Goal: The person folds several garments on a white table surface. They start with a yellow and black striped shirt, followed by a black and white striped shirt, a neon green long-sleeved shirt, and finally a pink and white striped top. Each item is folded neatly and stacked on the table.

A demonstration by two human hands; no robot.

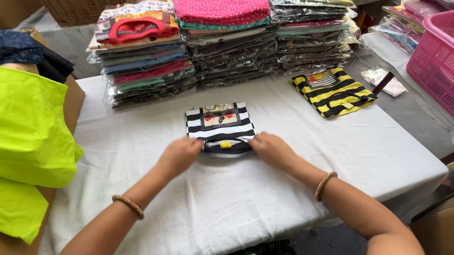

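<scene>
A folded black-and-white striped shirt (220,128) lies near the middle of the white-covered table (244,205), its collar end toward the near edge; the left hand (180,155) and right hand (272,149) each pinch that near edge from either side, fingers curled closed on the cloth. Beyond it stand stacks of bagged garments (225,46). A yellow-and-black striped shirt (333,91) lies far right, a pink basket (444,60) further right, and lime-green fabric (22,134) at left.
</scene>
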